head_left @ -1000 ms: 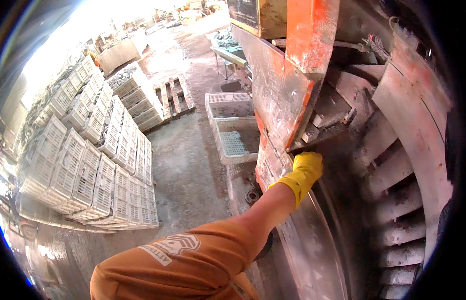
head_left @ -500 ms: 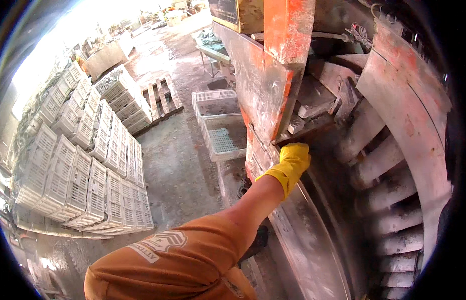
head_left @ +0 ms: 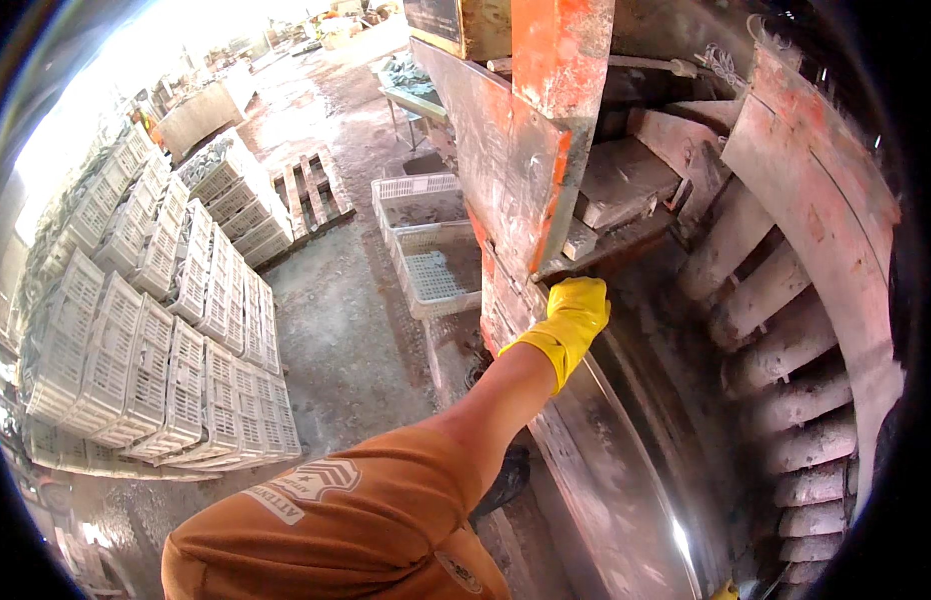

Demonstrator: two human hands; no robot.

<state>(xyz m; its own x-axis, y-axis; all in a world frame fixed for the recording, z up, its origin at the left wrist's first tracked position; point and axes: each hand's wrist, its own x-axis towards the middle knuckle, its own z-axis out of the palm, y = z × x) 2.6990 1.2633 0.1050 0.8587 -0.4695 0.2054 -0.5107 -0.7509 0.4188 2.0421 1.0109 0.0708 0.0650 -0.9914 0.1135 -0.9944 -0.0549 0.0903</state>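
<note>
My left hand (head_left: 578, 308), in a yellow rubber glove, is closed at the top edge of a curved metal panel (head_left: 626, 470), just below a small ledge (head_left: 636, 245) of the orange-painted machine (head_left: 561, 60). Whatever its fingers grip, if anything, is hidden by the glove. To the right, a ring of grey, roller-like bars (head_left: 786, 365) curves under a worn, reddish metal guard (head_left: 806, 190). A scrap of yellow at the lower edge looks like part of my right hand (head_left: 726, 592); its fingers are out of sight.
Tall stacks of white plastic crates (head_left: 176, 350) stand on the left. Two open white crates (head_left: 441, 270) sit on the floor beside the machine. Farther back are a wooden pallet (head_left: 311, 195) and a small green table (head_left: 421, 100) with cloth on it.
The view has shifted slightly, so the machine and my left hand appear a little farther left. My left hand keeps its place at the panel. A bit of yellow has appeared at the bottom right.
</note>
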